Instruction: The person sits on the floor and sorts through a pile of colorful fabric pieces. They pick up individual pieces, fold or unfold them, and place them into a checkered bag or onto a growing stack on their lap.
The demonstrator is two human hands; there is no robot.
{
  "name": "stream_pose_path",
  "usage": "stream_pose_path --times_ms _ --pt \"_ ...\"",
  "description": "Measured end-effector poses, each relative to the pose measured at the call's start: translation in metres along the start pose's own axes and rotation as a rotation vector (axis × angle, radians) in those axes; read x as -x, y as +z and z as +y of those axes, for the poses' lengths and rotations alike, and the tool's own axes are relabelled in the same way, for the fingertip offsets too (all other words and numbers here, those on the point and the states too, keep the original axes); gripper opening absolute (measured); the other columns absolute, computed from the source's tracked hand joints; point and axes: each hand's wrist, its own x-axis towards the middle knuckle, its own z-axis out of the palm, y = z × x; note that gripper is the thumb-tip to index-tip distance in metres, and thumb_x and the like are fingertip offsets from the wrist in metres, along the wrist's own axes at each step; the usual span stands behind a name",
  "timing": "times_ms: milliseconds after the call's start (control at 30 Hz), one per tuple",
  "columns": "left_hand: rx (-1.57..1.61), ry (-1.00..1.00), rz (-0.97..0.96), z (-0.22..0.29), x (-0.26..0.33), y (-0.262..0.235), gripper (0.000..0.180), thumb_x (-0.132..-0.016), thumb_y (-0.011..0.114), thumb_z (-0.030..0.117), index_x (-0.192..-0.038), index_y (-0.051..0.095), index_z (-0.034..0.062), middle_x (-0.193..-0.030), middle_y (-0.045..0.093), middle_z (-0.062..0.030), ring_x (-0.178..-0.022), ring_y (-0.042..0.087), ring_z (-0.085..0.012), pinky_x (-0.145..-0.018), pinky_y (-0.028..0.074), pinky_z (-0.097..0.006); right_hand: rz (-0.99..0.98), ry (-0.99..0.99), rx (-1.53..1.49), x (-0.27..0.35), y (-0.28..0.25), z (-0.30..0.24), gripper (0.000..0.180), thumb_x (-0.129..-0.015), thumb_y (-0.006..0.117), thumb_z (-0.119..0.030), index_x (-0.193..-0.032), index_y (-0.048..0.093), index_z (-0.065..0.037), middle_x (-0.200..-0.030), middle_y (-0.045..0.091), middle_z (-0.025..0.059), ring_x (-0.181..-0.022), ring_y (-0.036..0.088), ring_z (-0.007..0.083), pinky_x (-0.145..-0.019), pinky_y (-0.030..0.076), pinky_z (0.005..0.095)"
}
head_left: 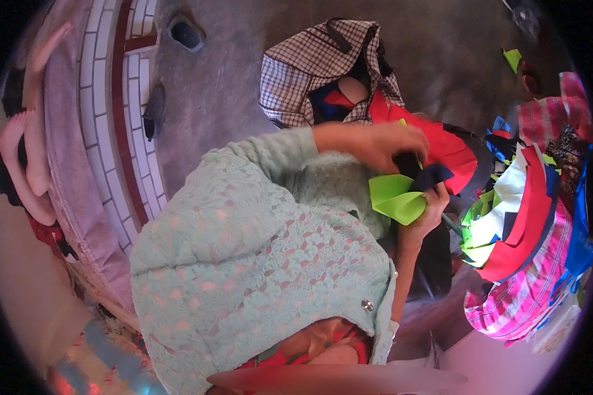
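My right hand (431, 212) is closed on a small bundle of fabric pieces, with a lime-green piece (396, 199) folded outward and a dark navy piece (431, 176) beside the fingers. Just above that bundle is my left hand (394, 143), blurred by motion, its fingers bent downward. A black scrap (408, 162) shows right under those fingers; whether they grip it I cannot tell. Behind both hands lies a large red cloth (451, 155), stretching from the mouth of a brown-and-white checked bag (303, 62).
Right of my hands sits a heap of red, white and green fabric pieces (524, 217) on pink plaid cloth (507, 313). A lime scrap (512, 59) and dark shoes (186, 33) lie on the floor. At far left, another person's bare legs (33, 158) rest on a mauve cover (79, 178).
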Motion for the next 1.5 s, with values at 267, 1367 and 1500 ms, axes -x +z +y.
stream_pose_path --times_ms 267,1367,1500 --pt "-0.51 -1.05 0.388 -0.142 0.108 -0.072 0.021 -0.082 0.061 0.015 -0.102 0.061 0.0073 -0.096 0.065 -0.0125 -0.088 0.063 -0.0222 -0.077 0.05 -0.035 0.111 0.074 -0.146 0.019 0.009 0.026 0.042 -0.07 0.075 -0.014 -0.106 0.054 -0.008 -0.106 0.058 0.0199 -0.095 0.06 0.0334 -0.08 0.048 0.0384" --pt "-0.712 -0.782 0.736 -0.141 0.145 -0.084 0.015 -0.074 0.057 0.005 -0.087 0.066 0.0071 -0.089 0.064 -0.0096 -0.081 0.064 -0.0253 -0.072 0.05 -0.033 0.098 0.225 -0.163 0.018 0.013 0.03 0.01 -0.066 0.069 -0.002 -0.076 0.064 -0.004 -0.087 0.066 0.0118 -0.075 0.063 0.0257 -0.065 0.051 0.032" --pt "-0.764 -0.633 0.753 -0.121 0.123 -0.09 0.01 -0.074 0.067 0.01 -0.08 0.062 0.0049 -0.084 0.062 -0.0107 -0.078 0.062 -0.0271 -0.067 0.049 -0.033 0.172 0.276 -0.14 0.022 0.017 0.026 0.012 -0.065 0.07 -0.002 -0.075 0.065 -0.006 -0.088 0.066 0.0116 -0.075 0.064 0.0272 -0.063 0.052 0.0329"
